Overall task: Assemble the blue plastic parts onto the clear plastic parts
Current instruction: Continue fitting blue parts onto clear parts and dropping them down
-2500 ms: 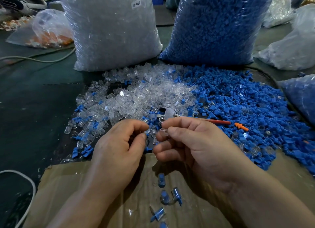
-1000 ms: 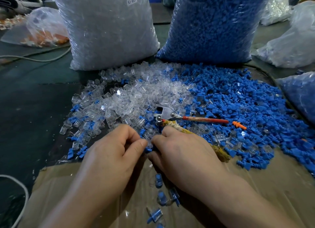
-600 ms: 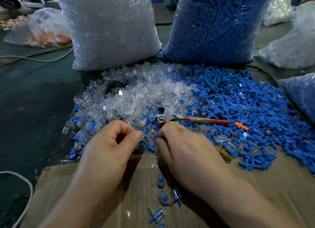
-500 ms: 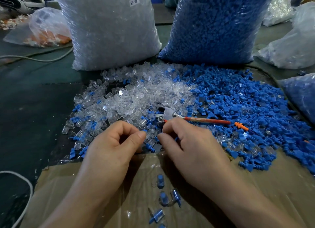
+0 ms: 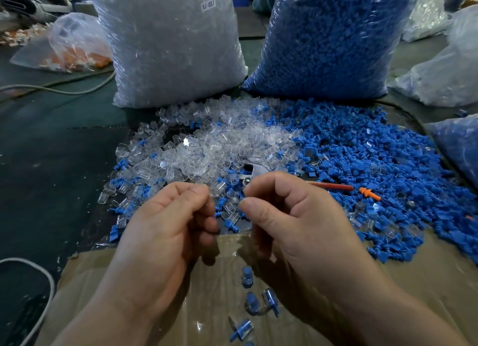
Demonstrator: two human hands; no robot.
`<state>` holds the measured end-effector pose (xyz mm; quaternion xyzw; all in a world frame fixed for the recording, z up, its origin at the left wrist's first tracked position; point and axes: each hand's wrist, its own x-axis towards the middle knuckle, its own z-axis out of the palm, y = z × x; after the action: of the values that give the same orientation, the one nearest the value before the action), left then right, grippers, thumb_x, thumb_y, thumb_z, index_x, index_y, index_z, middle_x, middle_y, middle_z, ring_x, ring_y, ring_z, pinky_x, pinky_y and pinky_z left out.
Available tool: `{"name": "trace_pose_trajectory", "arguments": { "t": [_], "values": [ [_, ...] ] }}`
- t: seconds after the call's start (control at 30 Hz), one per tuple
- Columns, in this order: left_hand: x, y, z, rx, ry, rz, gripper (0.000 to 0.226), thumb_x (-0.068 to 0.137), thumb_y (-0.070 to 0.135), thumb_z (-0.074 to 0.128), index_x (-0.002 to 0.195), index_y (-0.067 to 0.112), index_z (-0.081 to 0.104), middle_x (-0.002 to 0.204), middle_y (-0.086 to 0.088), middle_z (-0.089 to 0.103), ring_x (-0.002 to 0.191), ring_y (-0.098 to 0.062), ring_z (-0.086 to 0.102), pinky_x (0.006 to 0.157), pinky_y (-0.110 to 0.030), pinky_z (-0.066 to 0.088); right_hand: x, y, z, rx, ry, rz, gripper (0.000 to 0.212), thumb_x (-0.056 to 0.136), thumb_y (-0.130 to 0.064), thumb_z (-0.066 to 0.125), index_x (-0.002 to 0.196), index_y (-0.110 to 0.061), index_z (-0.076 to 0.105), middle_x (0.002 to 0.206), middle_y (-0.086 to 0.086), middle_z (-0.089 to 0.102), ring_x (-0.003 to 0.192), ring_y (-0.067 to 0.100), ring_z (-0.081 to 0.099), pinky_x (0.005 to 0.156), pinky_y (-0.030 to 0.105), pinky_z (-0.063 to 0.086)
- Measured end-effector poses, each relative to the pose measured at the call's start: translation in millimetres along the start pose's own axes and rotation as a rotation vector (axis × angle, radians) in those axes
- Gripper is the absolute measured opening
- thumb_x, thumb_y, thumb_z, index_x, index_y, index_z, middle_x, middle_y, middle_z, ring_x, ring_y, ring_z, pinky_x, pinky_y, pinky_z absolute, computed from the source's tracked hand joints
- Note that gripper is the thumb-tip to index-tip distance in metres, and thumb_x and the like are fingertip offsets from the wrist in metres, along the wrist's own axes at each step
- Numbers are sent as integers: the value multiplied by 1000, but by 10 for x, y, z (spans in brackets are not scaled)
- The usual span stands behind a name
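A heap of clear plastic parts (image 5: 219, 144) lies beside a wide spread of blue plastic parts (image 5: 362, 151) on the dark table. My left hand (image 5: 168, 229) hovers above the near edge of the heap, fingers curled, thumb and forefinger pinching a clear part at its tip. Close to its right, my right hand (image 5: 297, 221) pinches thumb and forefinger on a small part that the fingers mostly hide. The two hands' fingertips are a short gap apart. Several assembled blue-in-clear pieces (image 5: 252, 303) lie on the cardboard (image 5: 426, 281) below my hands.
A big bag of clear parts (image 5: 168, 48) and a big bag of blue parts (image 5: 331, 35) stand behind the heaps. A red-handled metal tool (image 5: 333, 186) and an orange piece (image 5: 370, 192) lie among the blue parts. A white cable (image 5: 38, 281) curves at the lower left.
Both hands dipped to the near edge of the heaps, picked there, and have now lifted off with their fingertips facing each other.
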<state>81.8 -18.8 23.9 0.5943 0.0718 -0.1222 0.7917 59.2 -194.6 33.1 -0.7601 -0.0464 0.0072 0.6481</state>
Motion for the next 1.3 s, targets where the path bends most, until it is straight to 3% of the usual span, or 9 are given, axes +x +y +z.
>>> {"name": "trace_pose_trajectory", "arguments": {
  "t": [0.17,0.4,0.53,0.63,0.7,0.8,0.93,1.1,1.3],
  "values": [
    [-117,-3,128,378,51,145,54,50,64,66,81,20,70,54,-4,56,46,-15,50,43,-25,45,-40,-20,-11,-259,61,-226,16,87,-31,63,102,-37,62,91,-14,65,81,11,66,67,33,57],
    [-137,-24,145,492,36,235,45,56,65,61,80,27,70,52,3,58,46,-6,51,44,-17,45,-26,5,2,-490,160,-383,7,85,-23,69,90,-27,66,85,-15,62,82,4,61,70,20,48],
    [-140,-48,156,444,52,225,38,62,57,64,81,25,70,54,-1,60,47,-12,52,44,-23,45,-30,16,-2,-584,127,-457,11,91,-25,62,99,-22,70,93,-11,65,88,5,61,75,25,50],
    [-133,-62,162,425,55,211,14,80,37,69,78,24,70,53,-7,59,45,-11,51,41,-21,43,-38,26,6,-613,135,-501,13,92,-24,61,101,-21,70,94,-8,64,86,6,62,74,29,52],
    [-130,-68,162,412,49,213,11,85,30,69,77,24,69,52,-4,59,44,-10,51,40,-19,43,-38,25,5,-615,162,-532,13,92,-22,61,100,-19,71,93,-6,65,85,7,62,73,30,52],
    [-137,-51,180,369,49,214,26,68,48,66,77,24,69,52,-2,60,43,-11,54,42,-19,45,-46,10,-5,-608,178,-538,16,93,-22,59,100,-16,72,92,-5,65,83,7,62,72,29,51],
    [-127,-58,151,365,9,213,35,61,55,65,78,25,70,55,-3,63,46,-13,57,44,-21,48,-53,2,-1,-642,112,-490,22,94,-29,53,105,-20,70,96,-7,63,85,8,62,71,32,53],
    [-108,-88,123,323,-116,166,33,62,53,70,79,24,72,60,-2,65,54,-13,60,49,-22,50,-45,8,-6,-631,140,-506,22,96,-29,53,105,-18,68,97,-6,62,85,9,60,69,33,52],
    [-129,-86,117,304,-94,189,27,64,45,72,79,23,71,63,-9,67,53,-19,62,48,-24,51,-45,51,-24,-649,102,-470,23,96,-32,51,107,-21,67,101,-10,62,90,7,60,75,31,51]
  ]
}}
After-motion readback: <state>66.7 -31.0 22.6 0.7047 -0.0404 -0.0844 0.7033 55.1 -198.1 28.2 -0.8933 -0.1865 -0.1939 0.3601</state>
